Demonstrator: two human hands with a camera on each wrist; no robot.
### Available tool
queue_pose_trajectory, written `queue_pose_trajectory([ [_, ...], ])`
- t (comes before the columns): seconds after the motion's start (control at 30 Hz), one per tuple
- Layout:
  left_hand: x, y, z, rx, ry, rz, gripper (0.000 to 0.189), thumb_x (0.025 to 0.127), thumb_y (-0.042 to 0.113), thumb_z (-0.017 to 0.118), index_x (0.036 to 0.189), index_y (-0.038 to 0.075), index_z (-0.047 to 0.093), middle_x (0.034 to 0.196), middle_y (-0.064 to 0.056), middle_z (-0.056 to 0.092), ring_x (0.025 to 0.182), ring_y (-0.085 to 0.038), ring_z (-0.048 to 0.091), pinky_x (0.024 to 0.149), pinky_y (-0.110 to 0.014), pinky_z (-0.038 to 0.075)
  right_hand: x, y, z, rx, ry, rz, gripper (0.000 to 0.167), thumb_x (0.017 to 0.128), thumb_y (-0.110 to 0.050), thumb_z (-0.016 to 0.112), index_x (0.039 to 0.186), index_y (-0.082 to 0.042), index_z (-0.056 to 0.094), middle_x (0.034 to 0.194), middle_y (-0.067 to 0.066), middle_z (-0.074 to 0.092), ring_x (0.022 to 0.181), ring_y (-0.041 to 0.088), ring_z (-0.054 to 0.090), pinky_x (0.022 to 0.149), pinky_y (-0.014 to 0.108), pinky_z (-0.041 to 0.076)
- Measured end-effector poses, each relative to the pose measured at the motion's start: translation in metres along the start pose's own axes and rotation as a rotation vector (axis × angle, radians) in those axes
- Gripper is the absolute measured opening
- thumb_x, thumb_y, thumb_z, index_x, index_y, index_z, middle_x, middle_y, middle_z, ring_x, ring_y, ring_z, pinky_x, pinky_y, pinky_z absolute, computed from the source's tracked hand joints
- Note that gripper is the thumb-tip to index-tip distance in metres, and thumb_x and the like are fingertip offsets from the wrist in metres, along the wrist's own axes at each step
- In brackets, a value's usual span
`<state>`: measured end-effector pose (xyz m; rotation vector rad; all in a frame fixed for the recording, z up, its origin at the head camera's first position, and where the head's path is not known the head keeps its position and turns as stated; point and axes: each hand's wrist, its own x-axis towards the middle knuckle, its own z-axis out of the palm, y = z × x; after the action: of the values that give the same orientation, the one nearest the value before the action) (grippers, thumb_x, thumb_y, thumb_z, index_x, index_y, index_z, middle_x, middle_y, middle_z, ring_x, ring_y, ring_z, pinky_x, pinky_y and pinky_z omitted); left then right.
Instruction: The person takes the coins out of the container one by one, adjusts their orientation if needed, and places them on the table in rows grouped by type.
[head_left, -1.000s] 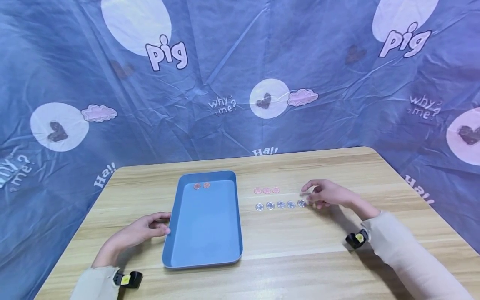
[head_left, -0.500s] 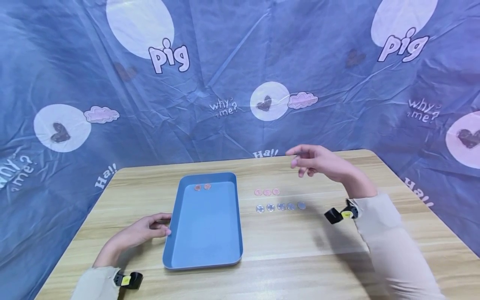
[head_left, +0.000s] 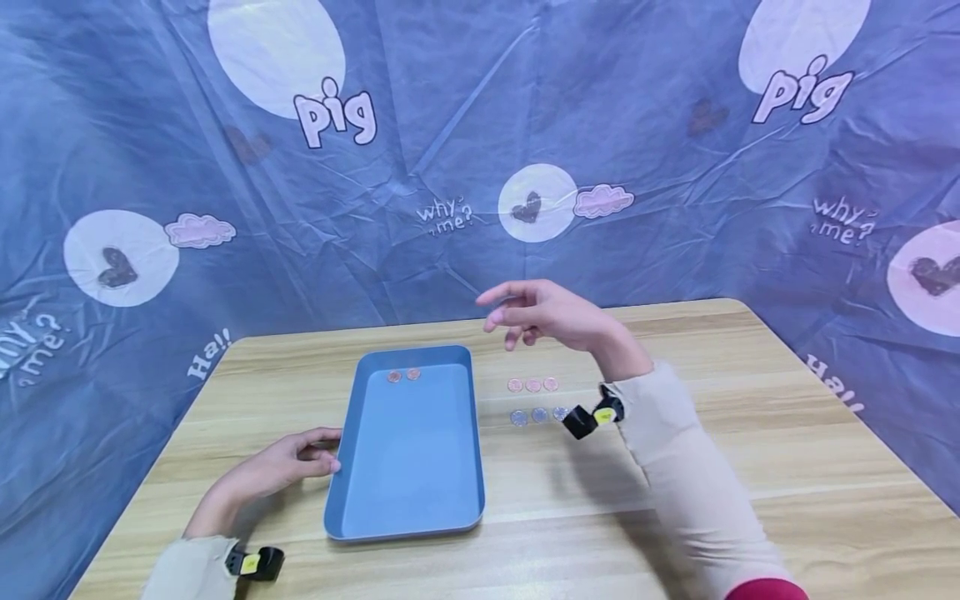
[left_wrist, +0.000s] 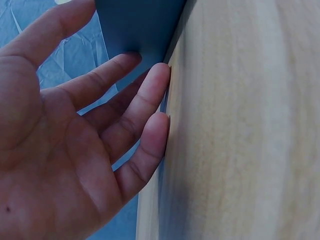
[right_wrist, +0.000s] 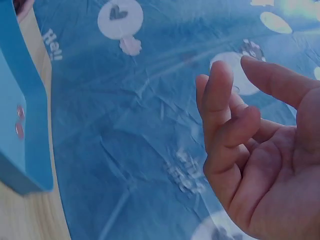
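A blue rectangular tray [head_left: 405, 527] lies on the wooden table, with two copper-coloured coins [head_left: 403, 376] near its far end. My left hand [head_left: 281, 462] rests at the tray's left side, thumb and fingertips against its wall; the left wrist view shows the lower fingertips at the tabletop. Right of the tray are a row of three copper coins [head_left: 533, 385] and, nearer me, a row of silver coins [head_left: 518, 417], partly hidden by my right wrist camera. My right hand [head_left: 551, 315] hovers beyond the coins, fingers loosely bent, thumb apart, holding nothing visible.
The wooden table [head_left: 660, 333] reaches back to a blue printed cloth [head_left: 420, 258] hanging behind it. Each wrist carries a small black camera [head_left: 258, 564] with a yellow sticker. A red edge [head_left: 765, 588] shows at the bottom by the right sleeve.
My right hand has lifted away from the right end of the silver row and swung left, toward the tray's far right corner. The left hand and the tray stay put.
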<state>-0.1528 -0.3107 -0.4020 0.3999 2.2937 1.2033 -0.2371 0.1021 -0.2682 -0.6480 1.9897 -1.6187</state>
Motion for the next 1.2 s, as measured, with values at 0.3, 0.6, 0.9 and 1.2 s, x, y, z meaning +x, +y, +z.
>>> queue_pose_trajectory([
  [0.3, -0.001, 0.000, 0.001, -0.011, 0.006, -0.002, 0.068, 0.094, 0.026, 0.063, 0.143, -0.012, 0.034, 0.138, -0.032, 0.046, 0.112, -0.023, 0.057, 0.085, -0.016, 0.046, 0.043, 0.005, 0.034, 0.053, 0.034, 0.028, 0.035, 0.099, -0.013, 0.051, 0.133, -0.003, 0.049, 0.099, 0.001, 0.068, 0.071, 0.014, 0.066, 0.060, 0.022, 0.044],
  [0.6, 0.001, -0.001, 0.001, -0.012, 0.002, -0.006, 0.068, 0.094, 0.026, 0.062, 0.144, -0.010, 0.033, 0.134, -0.027, 0.052, 0.111, -0.023, 0.057, 0.086, -0.018, 0.046, 0.085, 0.030, 0.063, 0.294, 0.196, 0.063, 0.029, 0.100, -0.017, 0.052, 0.126, -0.003, 0.055, 0.094, 0.001, 0.065, 0.066, 0.009, 0.064, 0.054, 0.017, 0.043],
  [0.9, 0.000, -0.001, -0.002, 0.000, -0.002, -0.006, 0.069, 0.094, 0.026, 0.062, 0.144, -0.010, 0.032, 0.124, -0.019, 0.061, 0.108, -0.022, 0.059, 0.086, -0.016, 0.045, 0.115, 0.053, 0.084, 0.374, 0.234, 0.126, 0.030, 0.101, -0.021, 0.050, 0.125, -0.004, 0.058, 0.094, 0.000, 0.064, 0.066, 0.007, 0.063, 0.054, 0.017, 0.042],
  [1.2, 0.001, 0.000, -0.001, -0.001, 0.002, 0.001, 0.069, 0.093, 0.026, 0.063, 0.143, -0.011, 0.033, 0.121, -0.019, 0.063, 0.108, -0.022, 0.060, 0.086, -0.015, 0.044, 0.130, 0.083, 0.098, 0.334, 0.268, 0.194, 0.028, 0.099, -0.018, 0.054, 0.123, -0.002, 0.059, 0.106, 0.009, 0.066, 0.059, 0.003, 0.060, 0.049, 0.013, 0.042],
])
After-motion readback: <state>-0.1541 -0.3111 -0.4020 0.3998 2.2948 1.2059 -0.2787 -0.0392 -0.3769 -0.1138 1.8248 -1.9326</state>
